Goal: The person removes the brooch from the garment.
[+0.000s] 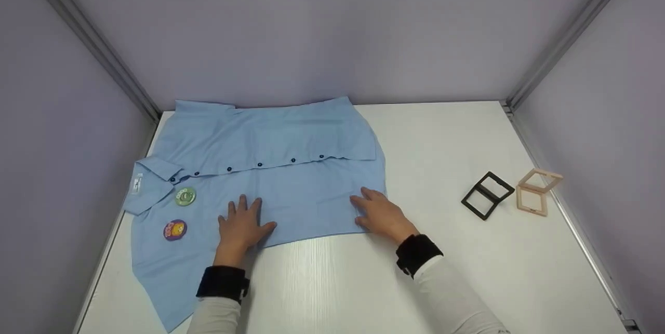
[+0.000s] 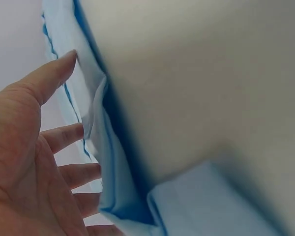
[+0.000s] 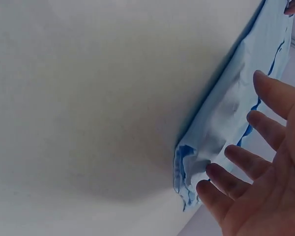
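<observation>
From my remote seat, I have the blue shirt (image 1: 296, 188) in the middle and left of the head view, laid flat on the white table (image 1: 322, 287), its collar (image 1: 153, 188) at the left and a row of dark buttons (image 1: 260, 164) running across it.

The left hand (image 1: 240, 232) presses near the shirt's lower edge at centre left, fingers spread wide and gripping nothing. The right hand (image 1: 387, 215) touches the lower right corner of the body, its fingers apart and slightly bent; neither wrist view shows me cloth pinched between fingers.

I judge the spreading out mostly done: the body lies broad and the near sleeve (image 1: 169, 292) reaches down to the lower left. Left over, as I read it, are the creases at upper left and any folding, since I see no fold made across the body. Whether the buttons are fastened, I cannot tell.

A green badge (image 1: 185, 196) and a purple badge (image 1: 175, 230) rest on the shirt beside the collar. At the right, well apart from it, I see a black hinged frame (image 1: 480, 190) and a beige hinged frame (image 1: 531, 188).
</observation>
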A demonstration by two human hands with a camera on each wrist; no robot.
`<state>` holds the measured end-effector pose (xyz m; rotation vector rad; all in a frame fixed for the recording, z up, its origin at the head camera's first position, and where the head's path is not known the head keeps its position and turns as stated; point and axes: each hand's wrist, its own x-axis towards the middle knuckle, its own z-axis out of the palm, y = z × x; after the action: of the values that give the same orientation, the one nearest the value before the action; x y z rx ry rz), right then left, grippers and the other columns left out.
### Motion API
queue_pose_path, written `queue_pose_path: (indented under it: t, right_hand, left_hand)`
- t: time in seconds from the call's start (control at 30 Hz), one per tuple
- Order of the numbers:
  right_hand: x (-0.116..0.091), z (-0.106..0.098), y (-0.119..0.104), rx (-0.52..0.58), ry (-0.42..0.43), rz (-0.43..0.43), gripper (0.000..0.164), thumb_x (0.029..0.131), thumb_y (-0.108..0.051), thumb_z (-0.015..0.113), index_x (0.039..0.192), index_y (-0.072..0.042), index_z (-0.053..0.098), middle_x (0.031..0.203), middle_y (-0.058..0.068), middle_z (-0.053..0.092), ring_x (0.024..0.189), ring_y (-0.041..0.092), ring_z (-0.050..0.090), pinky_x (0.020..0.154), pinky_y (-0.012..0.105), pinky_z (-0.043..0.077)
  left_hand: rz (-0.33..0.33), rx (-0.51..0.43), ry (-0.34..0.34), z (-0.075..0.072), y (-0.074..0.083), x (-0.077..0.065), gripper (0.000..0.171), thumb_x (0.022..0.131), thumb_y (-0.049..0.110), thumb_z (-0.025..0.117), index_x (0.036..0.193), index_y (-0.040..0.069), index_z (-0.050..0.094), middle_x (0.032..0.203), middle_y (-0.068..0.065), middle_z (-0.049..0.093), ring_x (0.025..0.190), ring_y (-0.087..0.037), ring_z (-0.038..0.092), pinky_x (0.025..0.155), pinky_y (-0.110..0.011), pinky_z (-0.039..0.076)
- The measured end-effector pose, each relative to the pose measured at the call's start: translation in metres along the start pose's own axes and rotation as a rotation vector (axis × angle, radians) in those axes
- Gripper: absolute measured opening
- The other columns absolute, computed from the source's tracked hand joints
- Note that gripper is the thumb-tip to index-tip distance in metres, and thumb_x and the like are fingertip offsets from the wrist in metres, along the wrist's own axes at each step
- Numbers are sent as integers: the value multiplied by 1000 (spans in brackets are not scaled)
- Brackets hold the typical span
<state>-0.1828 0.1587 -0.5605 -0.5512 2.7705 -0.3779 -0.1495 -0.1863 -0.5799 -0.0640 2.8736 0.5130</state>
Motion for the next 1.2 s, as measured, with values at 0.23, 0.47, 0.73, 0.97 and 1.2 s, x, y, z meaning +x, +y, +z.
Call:
queue_pose_path:
  t: [0.23, 0.47, 0.73, 0.97, 1.2]
  right_hand:
    - [1, 4, 8, -87, 14, -11, 54, 90, -31, 71, 140, -18, 56, 149, 15, 41, 137, 35, 38, 108, 52, 35]
    - [-4, -1, 21, -138, -4, 50, 56, 89, -36, 72, 142, -26, 55, 151, 9, 41, 137, 34, 38, 101, 62, 34]
    - [-13, -6, 40, -100, -16, 96, 57, 90, -36, 71, 143, -26, 53, 153, 10, 38, 138, 35, 35, 102, 64, 32]
    - [-26, -12, 61, -65, -18, 106, 57, 90, -34, 71, 143, -23, 53, 154, 12, 36, 139, 37, 32, 100, 65, 32]
    - [-38, -17, 83, -27, -14, 124, 57, 91, -32, 70, 144, -21, 52, 154, 14, 34, 140, 39, 30, 99, 68, 30]
  left_hand:
    - [1, -3, 2, 2, 4, 0, 81, 87, 48, 68, 149, 4, 40, 153, -34, 22, 139, -57, 14, 102, -76, 16]
    - [19, -3, 10, 7, 15, 3, 82, 86, 49, 69, 148, 3, 41, 152, -34, 22, 138, -58, 15, 101, -76, 18]
    - [49, 28, 36, 13, 38, 7, 81, 86, 50, 69, 147, 4, 43, 151, -33, 26, 137, -57, 19, 101, -75, 21]
    - [64, 71, 32, 21, 59, 12, 81, 86, 54, 68, 147, 6, 44, 151, -32, 28, 137, -56, 21, 99, -75, 24]
    - [62, 109, 18, 30, 83, 19, 82, 86, 57, 65, 149, 9, 42, 153, -30, 27, 139, -54, 20, 101, -74, 25]
